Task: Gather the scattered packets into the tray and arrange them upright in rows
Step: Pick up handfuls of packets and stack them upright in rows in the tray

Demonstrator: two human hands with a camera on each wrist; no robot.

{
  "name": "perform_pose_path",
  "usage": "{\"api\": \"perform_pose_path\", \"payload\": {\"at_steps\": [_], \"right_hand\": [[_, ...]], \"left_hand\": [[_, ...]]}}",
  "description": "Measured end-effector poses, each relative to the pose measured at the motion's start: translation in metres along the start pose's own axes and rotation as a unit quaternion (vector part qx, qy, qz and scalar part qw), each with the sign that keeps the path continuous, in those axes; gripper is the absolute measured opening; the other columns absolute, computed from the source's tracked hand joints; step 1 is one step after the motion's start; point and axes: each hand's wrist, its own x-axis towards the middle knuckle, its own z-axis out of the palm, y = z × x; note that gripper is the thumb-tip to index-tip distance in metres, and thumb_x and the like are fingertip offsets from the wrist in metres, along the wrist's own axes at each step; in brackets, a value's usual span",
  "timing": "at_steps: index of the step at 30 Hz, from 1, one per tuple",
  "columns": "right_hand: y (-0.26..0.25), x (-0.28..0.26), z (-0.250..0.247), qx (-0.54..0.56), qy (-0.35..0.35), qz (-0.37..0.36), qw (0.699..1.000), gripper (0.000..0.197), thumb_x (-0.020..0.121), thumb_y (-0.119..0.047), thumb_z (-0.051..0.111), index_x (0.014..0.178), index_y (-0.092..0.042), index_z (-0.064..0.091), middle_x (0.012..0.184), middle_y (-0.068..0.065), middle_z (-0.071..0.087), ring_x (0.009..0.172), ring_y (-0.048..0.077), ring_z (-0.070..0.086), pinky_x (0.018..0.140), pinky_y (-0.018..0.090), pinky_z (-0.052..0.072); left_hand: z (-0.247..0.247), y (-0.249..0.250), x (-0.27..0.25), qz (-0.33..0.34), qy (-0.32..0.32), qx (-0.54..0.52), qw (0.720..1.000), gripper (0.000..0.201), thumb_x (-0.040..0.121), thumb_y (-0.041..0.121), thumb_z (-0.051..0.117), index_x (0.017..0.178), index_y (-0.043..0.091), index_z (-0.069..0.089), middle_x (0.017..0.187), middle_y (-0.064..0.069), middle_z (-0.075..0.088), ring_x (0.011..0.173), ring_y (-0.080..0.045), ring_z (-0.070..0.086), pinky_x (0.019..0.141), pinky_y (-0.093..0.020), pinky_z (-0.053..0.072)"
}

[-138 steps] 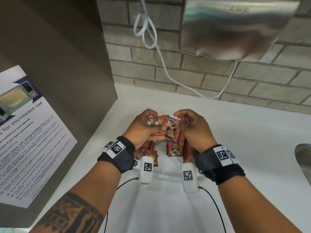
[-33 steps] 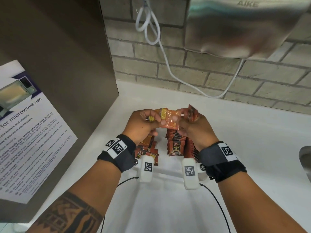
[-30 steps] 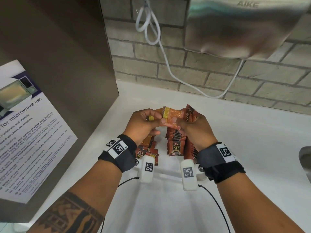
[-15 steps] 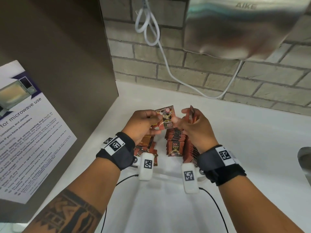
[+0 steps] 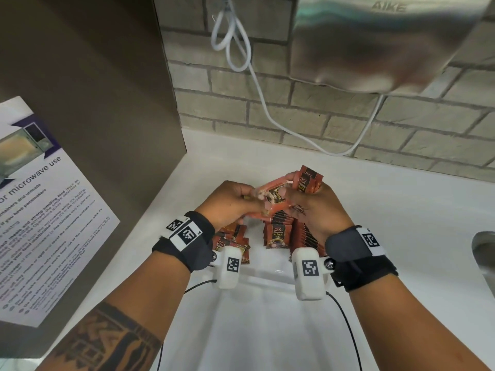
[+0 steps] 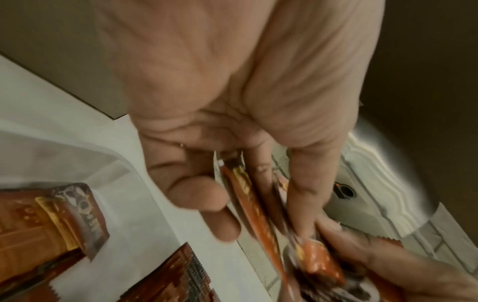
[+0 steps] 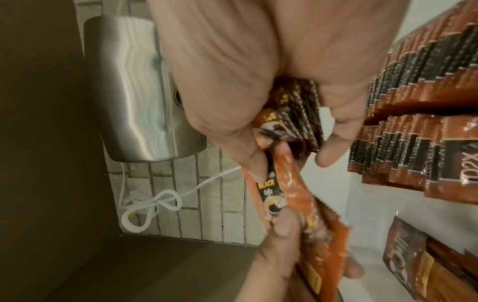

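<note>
Both hands hover over the clear tray (image 5: 267,274). My left hand (image 5: 254,203) pinches a few orange coffee packets (image 5: 273,200) by their left ends. My right hand (image 5: 290,190) touches the other end of them with its thumb and also grips a small upright stack of packets (image 5: 308,180). In the left wrist view the pinched packets (image 6: 248,206) run edge-on between thumb and fingers. The right wrist view shows the held stack (image 7: 297,114) in the palm and the shared packets (image 7: 276,194). Rows of upright packets (image 5: 277,234) stand in the tray below.
A brown cabinet side (image 5: 93,116) with a microwave notice (image 5: 40,215) stands to the left. A steel hand dryer (image 5: 375,41) and its white cable (image 5: 267,108) hang on the brick wall. A sink rim (image 5: 484,253) shows at right. Looser packets (image 5: 230,243) lie at the tray's left.
The packet that my left hand held face-up has tipped over and now lies slanted between both hands. The stack in my right hand shows more of its printed face.
</note>
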Motion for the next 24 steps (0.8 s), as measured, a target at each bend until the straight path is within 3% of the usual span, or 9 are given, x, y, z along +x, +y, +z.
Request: {"api": "perform_pose_path", "payload": {"at_steps": [2, 7, 10, 13, 16, 19, 22, 24], "right_hand": [[0.002, -0.002, 0.004, 0.018, -0.010, -0.015, 1.000, 0.022, 0.090, -0.007, 0.070, 0.111, -0.012, 0.066, 0.100, 0.010, 0.071, 0.095, 0.026, 0.070, 0.082, 0.040, 0.058], [0.014, -0.005, 0.011, -0.016, -0.030, -0.026, 0.999, 0.028, 0.086, -0.010, 0.076, 0.112, -0.006, 0.068, 0.105, 0.016, 0.074, 0.102, 0.033, 0.071, 0.091, 0.050, 0.056], [0.012, -0.002, 0.008, -0.011, -0.005, -0.030, 0.999, 0.018, 0.092, -0.003, 0.066, 0.110, -0.007, 0.069, 0.104, 0.016, 0.074, 0.100, 0.032, 0.072, 0.089, 0.048, 0.056], [0.005, -0.003, 0.002, 0.032, 0.021, -0.041, 0.998, 0.022, 0.095, 0.003, 0.053, 0.110, -0.001, 0.068, 0.105, 0.018, 0.074, 0.102, 0.033, 0.071, 0.088, 0.045, 0.056], [0.003, 0.000, -0.002, 0.075, 0.029, -0.029, 0.996, 0.035, 0.097, 0.003, 0.047, 0.129, -0.009, 0.057, 0.107, 0.013, 0.073, 0.104, 0.028, 0.071, 0.090, 0.042, 0.057], [0.007, 0.000, 0.002, 0.027, 0.032, -0.008, 0.999, 0.032, 0.097, -0.010, 0.061, 0.128, -0.016, 0.056, 0.095, 0.004, 0.068, 0.089, 0.019, 0.070, 0.089, 0.039, 0.058], [0.013, -0.002, 0.007, 0.039, 0.022, 0.044, 0.998, 0.040, 0.091, -0.032, 0.071, 0.123, -0.010, 0.061, 0.090, 0.005, 0.070, 0.083, 0.018, 0.067, 0.088, 0.042, 0.059], [0.013, -0.004, 0.009, 0.058, 0.002, 0.069, 0.996, 0.046, 0.088, -0.040, 0.072, 0.119, -0.007, 0.064, 0.102, 0.010, 0.074, 0.094, 0.024, 0.070, 0.088, 0.044, 0.059]], "left_hand": [[0.006, 0.001, -0.001, -0.005, -0.036, 0.018, 0.999, 0.023, 0.084, 0.032, 0.082, 0.094, 0.011, 0.078, 0.087, -0.008, 0.077, 0.066, -0.005, 0.063, 0.055, -0.021, 0.048], [0.018, 0.001, 0.000, -0.001, -0.006, -0.015, 1.000, 0.030, 0.089, 0.032, 0.078, 0.095, 0.003, 0.077, 0.067, -0.001, 0.067, 0.054, -0.005, 0.056, 0.055, -0.025, 0.044], [0.018, 0.001, -0.002, -0.003, -0.016, 0.003, 1.000, 0.029, 0.090, 0.036, 0.076, 0.097, 0.009, 0.079, 0.076, 0.000, 0.073, 0.058, -0.004, 0.058, 0.053, -0.023, 0.047], [0.010, -0.004, 0.002, 0.011, 0.002, -0.015, 1.000, 0.012, 0.096, 0.013, 0.068, 0.104, 0.015, 0.077, 0.102, -0.001, 0.076, 0.081, -0.014, 0.068, 0.062, -0.029, 0.056], [0.004, -0.005, 0.002, 0.031, 0.044, -0.044, 0.998, 0.024, 0.092, -0.001, 0.069, 0.106, 0.017, 0.063, 0.106, -0.014, 0.073, 0.089, -0.030, 0.072, 0.069, -0.035, 0.060], [0.004, -0.003, 0.002, 0.047, 0.071, -0.102, 0.991, 0.044, 0.085, -0.003, 0.076, 0.112, 0.020, 0.050, 0.107, -0.016, 0.072, 0.091, -0.030, 0.073, 0.073, -0.040, 0.062], [0.007, -0.003, 0.001, 0.133, 0.111, -0.066, 0.983, 0.028, 0.078, -0.010, 0.078, 0.090, 0.013, 0.067, 0.099, -0.009, 0.071, 0.094, -0.018, 0.070, 0.085, -0.034, 0.059], [0.009, -0.002, -0.002, 0.158, 0.124, -0.046, 0.978, 0.029, 0.074, -0.015, 0.077, 0.075, 0.014, 0.073, 0.106, -0.004, 0.068, 0.100, -0.006, 0.066, 0.087, -0.022, 0.054]]}}
